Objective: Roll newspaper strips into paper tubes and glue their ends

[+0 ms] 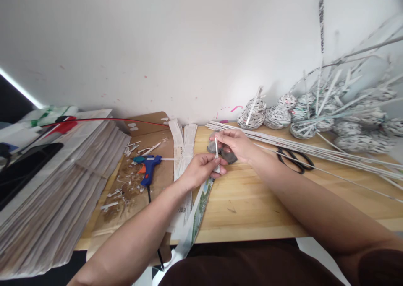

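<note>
Between my two hands is a newspaper strip (199, 214); its upper end is a thin white roll that rises from my left fingers, and the flat length hangs down over the table's front edge. My left hand (204, 167) is closed around the lower part of the roll. Just above, my right hand (235, 144) pinches the roll's top between thumb and fingers. Behind the hands, partly hidden, lie dark grey rounded pieces (229, 157) whose kind I cannot make out. Flat newspaper strips (184, 145) lie to the left of my left hand.
A blue glue gun (151, 169) lies on stained cardboard (126, 212) among paper scraps. Far left stands a newspaper stack (63, 193). Rolled paper sticks (283, 141) cross the table's right side near black scissors (295, 160). Woven paper gourd shapes (252, 114) line the wall.
</note>
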`<state>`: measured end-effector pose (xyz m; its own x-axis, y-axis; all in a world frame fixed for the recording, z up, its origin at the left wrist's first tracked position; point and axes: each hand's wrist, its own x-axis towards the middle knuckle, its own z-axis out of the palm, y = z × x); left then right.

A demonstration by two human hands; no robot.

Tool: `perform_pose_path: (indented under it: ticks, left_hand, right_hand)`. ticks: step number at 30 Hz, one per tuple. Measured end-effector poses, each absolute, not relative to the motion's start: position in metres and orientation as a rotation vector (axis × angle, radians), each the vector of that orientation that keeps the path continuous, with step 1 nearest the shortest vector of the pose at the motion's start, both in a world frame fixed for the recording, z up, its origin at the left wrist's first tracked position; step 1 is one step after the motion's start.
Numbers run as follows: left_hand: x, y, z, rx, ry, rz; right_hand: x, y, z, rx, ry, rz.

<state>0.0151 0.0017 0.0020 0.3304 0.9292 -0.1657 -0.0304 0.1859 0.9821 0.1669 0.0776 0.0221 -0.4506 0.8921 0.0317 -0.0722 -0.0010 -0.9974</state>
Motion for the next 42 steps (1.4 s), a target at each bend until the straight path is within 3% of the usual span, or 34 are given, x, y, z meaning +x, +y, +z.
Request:
perform_pose_path:
  ticks: [8,14,28,42]
  left_hand:
    - [0.015,0.002,0.001,1.182,0.994,0.866]
    - [0.014,0.003,0.002,1.147,0.98,0.908]
    - [0.015,0.002,0.004,1.158,0.988,0.912]
    - [0.016,0.003,0.004,1.142,1.009,0.918]
  right_hand:
    - [0.166,0.075,0.029,-0.893,-1.396,1.518]
    - [0.171,0.075,0.024,-0.799,-1.692,1.866]
    - [0.169,0.076,0.017,-0.871,-1.494,1.789]
    - [0.17,0.074,0.02,-0.805,-1.707,1.854]
